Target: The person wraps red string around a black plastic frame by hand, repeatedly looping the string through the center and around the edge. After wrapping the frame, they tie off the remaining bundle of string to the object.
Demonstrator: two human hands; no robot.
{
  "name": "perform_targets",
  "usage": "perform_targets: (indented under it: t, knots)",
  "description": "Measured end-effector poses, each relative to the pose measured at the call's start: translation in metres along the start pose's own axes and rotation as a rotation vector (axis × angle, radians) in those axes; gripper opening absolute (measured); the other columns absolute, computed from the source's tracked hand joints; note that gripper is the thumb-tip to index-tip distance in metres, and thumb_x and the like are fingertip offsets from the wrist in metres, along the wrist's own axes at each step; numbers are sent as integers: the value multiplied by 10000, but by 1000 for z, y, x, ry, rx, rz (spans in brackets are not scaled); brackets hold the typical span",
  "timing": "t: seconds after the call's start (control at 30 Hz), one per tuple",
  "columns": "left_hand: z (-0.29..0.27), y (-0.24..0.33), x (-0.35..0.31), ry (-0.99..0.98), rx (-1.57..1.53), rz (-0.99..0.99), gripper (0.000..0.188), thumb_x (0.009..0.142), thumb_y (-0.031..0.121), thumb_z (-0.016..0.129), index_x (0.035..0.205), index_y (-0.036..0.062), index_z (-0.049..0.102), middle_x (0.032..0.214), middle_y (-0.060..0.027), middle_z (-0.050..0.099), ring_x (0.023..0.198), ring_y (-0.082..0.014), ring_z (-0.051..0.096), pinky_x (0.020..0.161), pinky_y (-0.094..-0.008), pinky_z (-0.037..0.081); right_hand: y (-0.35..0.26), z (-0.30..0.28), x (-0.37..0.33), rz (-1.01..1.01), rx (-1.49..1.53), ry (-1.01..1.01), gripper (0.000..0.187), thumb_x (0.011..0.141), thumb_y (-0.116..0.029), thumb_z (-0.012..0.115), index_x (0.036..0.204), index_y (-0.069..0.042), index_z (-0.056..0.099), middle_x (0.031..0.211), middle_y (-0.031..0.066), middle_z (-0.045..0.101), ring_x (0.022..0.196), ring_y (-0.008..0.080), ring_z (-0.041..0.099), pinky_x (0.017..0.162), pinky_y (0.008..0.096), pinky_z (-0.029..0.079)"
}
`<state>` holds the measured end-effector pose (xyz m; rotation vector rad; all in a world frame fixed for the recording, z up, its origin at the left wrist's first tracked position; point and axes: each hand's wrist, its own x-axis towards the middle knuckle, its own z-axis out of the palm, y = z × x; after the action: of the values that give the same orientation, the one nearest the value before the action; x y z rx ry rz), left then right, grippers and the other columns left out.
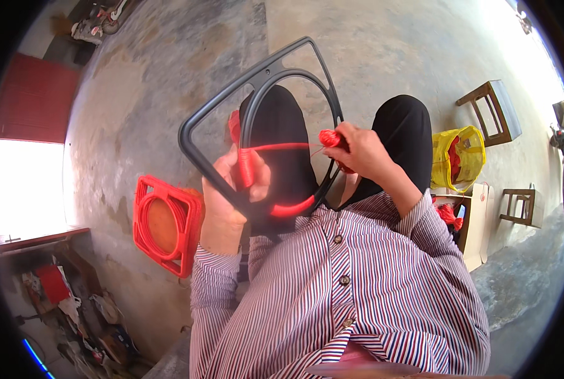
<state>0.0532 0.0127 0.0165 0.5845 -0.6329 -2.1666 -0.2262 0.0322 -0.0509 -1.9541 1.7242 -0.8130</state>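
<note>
A black square frame (231,91) with a round ring inside it is tilted above my lap. My left hand (226,183) is closed round its left side, thumb and fingers about a stretch of ring wrapped in red cord (246,169). Another red wrapped stretch (292,207) covers the lower part of the ring. From the left wrapping a red strand (282,146) runs taut across the opening to my right hand (367,151). That hand is closed on a small bundle of red cord (330,138), partly hidden by my fingers, at the frame's right side.
A similar frame in red (190,237) stands at my left. To my right are a yellow bag (443,161) with red material inside, a cardboard box (478,227) holding red bundles, and two stools (504,114). Cluttered items (73,303) lie at lower left.
</note>
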Motion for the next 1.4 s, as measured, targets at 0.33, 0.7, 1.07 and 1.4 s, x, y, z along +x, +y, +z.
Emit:
perform_targets:
  t: [0.33,0.7,1.07,1.4]
  knots:
    - [44,-25,2,224,262,192,457,986,333,492,1160,-84,556,1109,-207,604,602,-167,546,445,-263,396,-47,0,47,52,549,-109,459,748,-391,769,1033,-51,650,847,45,667,749,211,660,660,368,508]
    - [39,-35,11,217,-452,-94,574,854,453,543,1104,-63,572,904,-231,623,638,-278,589,472,-323,431,-63,-35,33,20,1668,-337,403,815,-24,674,1200,-6,557,1036,75,649,967,159,619,872,299,496]
    - [32,-35,18,263,-82,64,387,856,244,564,1129,-31,573,956,-165,645,674,-236,572,493,-301,418,-88,-24,6,-138,1443,-118,571,796,61,682,1307,-13,439,1003,55,627,914,148,635,805,301,533]
    - [4,-14,12,49,-8,201,443,942,339,482,1119,-52,590,903,-174,594,612,-193,493,462,-278,366,-35,-61,22,-56,2138,-106,494,994,-410,464,1306,-28,445,1197,169,591,1150,282,566,980,463,467]
